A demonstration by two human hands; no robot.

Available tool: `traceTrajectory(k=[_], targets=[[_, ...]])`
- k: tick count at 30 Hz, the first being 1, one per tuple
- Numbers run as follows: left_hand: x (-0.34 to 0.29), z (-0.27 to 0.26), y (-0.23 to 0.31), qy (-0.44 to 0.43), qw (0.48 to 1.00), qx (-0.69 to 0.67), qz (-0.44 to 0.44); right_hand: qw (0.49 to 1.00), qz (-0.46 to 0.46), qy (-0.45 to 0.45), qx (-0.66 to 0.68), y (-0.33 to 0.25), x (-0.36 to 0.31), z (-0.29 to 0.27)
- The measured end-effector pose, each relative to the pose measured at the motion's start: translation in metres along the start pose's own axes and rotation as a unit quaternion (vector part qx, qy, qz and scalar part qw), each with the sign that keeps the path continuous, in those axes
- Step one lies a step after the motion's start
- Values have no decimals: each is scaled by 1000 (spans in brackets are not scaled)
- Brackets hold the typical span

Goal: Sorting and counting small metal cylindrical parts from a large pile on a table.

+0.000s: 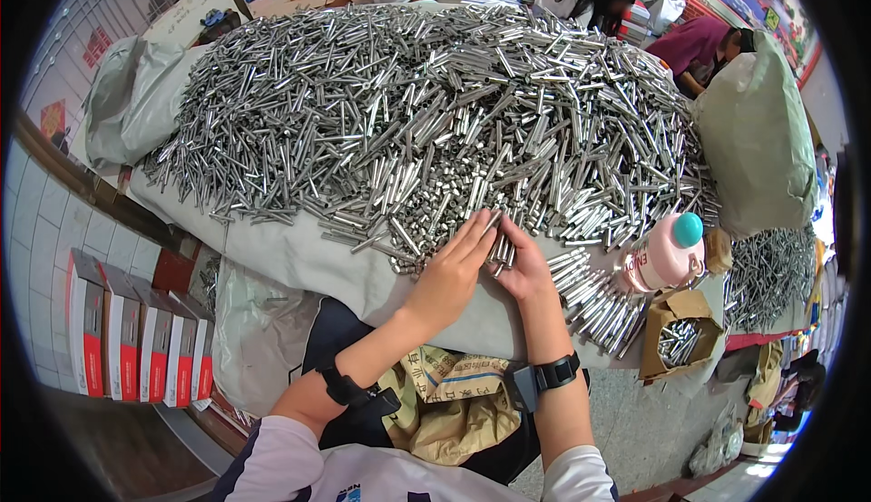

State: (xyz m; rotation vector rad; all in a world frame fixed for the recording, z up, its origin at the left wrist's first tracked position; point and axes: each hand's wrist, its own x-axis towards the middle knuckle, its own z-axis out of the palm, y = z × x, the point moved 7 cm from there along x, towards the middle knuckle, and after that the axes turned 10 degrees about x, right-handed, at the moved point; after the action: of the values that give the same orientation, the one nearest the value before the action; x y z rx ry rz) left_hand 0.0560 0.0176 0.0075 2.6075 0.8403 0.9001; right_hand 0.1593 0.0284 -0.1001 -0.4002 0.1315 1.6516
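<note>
Across the cloth-covered table [272, 246], big heap of metal tubes [435, 94] spreads to the far edge, likely leaving the near edge as working room. Toward the near right corner, fanned row of tubes [594, 307] and open carton [655, 343] sit apart, probably for easy reach. Mid near edge, left hand [449, 273] and right hand [523, 271] clasp a small tube bundle [497, 246] between them, apparently keeping it together.

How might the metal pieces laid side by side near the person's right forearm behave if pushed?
The metal pieces would likely roll, since their sides look rounded. They may slip, given their shiny, smooth-looking surfaces. They are probably stiff, looking straight throughout.
</note>
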Motion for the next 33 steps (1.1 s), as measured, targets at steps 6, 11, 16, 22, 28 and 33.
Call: traceTrajectory(k=[6,11,16,22,28,33], targets=[[3,19,11,-67,997,-23,13,998,-16,-63,-17,-3,2,5],[5,18,15,-81,995,64,9,984,34,-172,-9,6,1,9],[6,23,23,-61,990,106,63,987,64,-146,-32,9,9,-14],[6,-20,-19,-12,987,155,-44,992,43,-114,41,1,-3,10],[-27,-81,-141,79,966,143,-200,982,72,-168,54,4,-5,15],[-47,-101,-200,38,940,217,-262,997,30,-73,-1,4,-6,17]])
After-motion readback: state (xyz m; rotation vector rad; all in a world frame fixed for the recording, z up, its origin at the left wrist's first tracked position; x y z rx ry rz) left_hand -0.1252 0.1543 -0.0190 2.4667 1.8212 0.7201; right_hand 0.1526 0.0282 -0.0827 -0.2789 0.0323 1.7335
